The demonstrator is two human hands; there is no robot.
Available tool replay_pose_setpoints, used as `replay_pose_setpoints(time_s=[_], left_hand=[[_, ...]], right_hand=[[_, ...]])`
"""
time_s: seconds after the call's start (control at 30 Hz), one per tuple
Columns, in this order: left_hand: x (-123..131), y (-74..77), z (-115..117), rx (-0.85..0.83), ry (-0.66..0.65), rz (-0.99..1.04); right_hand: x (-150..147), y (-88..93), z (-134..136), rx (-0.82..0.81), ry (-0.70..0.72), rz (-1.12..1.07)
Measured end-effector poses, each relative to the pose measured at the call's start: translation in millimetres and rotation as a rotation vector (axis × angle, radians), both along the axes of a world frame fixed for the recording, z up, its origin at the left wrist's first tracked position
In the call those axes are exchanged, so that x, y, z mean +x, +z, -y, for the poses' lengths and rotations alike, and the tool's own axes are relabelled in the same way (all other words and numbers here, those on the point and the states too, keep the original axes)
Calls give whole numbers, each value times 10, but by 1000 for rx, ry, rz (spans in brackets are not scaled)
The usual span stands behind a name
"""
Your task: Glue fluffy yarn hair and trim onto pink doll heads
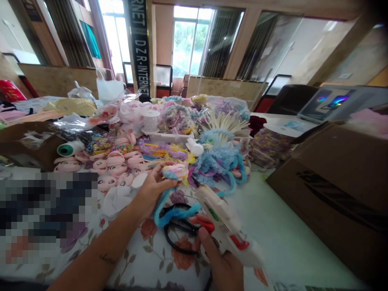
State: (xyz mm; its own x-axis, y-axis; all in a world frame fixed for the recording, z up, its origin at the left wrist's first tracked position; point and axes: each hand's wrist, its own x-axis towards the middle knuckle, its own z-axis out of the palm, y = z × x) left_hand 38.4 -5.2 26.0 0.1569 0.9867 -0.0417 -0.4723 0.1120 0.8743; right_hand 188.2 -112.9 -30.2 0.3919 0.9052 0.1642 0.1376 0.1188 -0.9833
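Observation:
My left hand (155,186) pinches a small pastel craft piece (176,171) with pink, yellow and blue trim. A fluffy blue chenille strip (165,218) hangs below it and curls over the tablecloth. In my right hand (222,258) is a white hot glue gun (223,220), with fingers near its red trigger. Its tip points up and left, close to the craft piece; I cannot tell whether they touch. A black cord (169,242) lies looped between my hands. Just beyond, blue ruffled trim (212,157) lies heaped.
Several pink doll heads (117,165) lie left of centre, beside a spool with a green core (70,148). A white spool (150,121) stands among bagged trims. A large cardboard box (336,186) takes up the right side. Floral cloth (145,258) covers the near table.

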Motion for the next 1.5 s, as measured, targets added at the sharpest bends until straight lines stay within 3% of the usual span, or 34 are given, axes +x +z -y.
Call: replay_pose_setpoints(time_s=[0.2, 0.5, 1.5], left_hand=[[-7, 14, 1, 47, 15, -44], [0, 13, 14, 33, -6, -76], [13, 35, 51, 24, -21, -60]], right_hand=[[-45, -54, 2, -63, 21, 48], [-82, 83, -15, -22, 36, 85], [-31, -32, -2, -102, 45, 145]])
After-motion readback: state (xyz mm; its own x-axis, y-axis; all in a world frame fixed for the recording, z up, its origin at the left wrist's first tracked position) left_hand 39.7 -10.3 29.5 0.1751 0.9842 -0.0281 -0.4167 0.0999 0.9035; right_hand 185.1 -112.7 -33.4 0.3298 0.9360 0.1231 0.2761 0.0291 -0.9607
